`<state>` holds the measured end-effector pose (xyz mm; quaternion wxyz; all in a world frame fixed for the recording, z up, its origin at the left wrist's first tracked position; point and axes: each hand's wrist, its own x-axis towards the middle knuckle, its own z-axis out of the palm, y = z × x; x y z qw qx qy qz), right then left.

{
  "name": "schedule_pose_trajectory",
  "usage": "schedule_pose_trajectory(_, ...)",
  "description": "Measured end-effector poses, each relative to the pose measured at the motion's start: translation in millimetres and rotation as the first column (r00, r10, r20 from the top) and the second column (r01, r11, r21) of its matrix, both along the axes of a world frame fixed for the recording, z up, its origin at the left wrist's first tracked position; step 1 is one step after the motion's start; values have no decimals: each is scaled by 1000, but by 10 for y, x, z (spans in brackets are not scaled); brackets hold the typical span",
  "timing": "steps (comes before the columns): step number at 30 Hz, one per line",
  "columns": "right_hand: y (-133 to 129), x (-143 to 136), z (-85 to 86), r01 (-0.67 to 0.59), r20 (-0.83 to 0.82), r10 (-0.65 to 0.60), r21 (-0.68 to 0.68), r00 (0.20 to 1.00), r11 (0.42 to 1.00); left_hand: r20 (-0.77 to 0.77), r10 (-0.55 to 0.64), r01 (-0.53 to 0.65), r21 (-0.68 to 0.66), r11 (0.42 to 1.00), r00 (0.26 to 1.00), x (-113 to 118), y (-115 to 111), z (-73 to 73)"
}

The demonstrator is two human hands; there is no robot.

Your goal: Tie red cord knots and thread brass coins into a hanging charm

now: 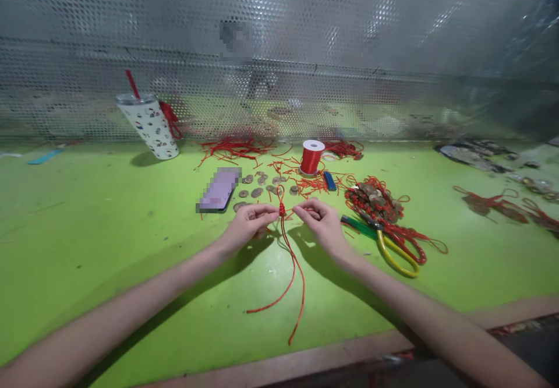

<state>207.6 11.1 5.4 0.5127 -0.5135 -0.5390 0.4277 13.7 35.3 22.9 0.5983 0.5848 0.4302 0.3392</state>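
Observation:
My left hand (250, 222) and my right hand (320, 221) are both pinched on a red cord (293, 265) with a small knot between them, held just above the green table (109, 236). Two loose cord ends trail down toward the table's front edge. A short loop rises above the knot. Several round bronze coins (257, 189) lie just beyond my hands. A spool of red cord (311, 157) stands upright behind them.
Scissors with yellow and green handles (386, 242) lie right of my right hand, beside a pile of knotted coin strings (375, 198). A phone (219, 190), a patterned cup with a red straw (151, 124), a blue lighter (330, 180) and cut cord scraps (233, 148) sit nearby. A perforated metal screen (279, 56) backs the table.

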Motion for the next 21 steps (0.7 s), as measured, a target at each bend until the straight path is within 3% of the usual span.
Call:
schedule_pose_trajectory(10,-5,2,33,-36,-20,36,-10,999,999,-18,12,-11,45,999,1000,-20,32,-28)
schedule_pose_trajectory(14,-2,38,69,-183,52,183,-5,982,983,-38,28,-25,84,996,999,-31,44,-64)
schedule_pose_trajectory(17,-15,55,76,-351,148,346,9,926,936,-9,29,-28,100,995,1000,-30,33,-62)
schedule_pose_trajectory(21,-15,55,48,-353,197,342,20,919,935,-35,1,3,135,991,999,4,-9,-45)
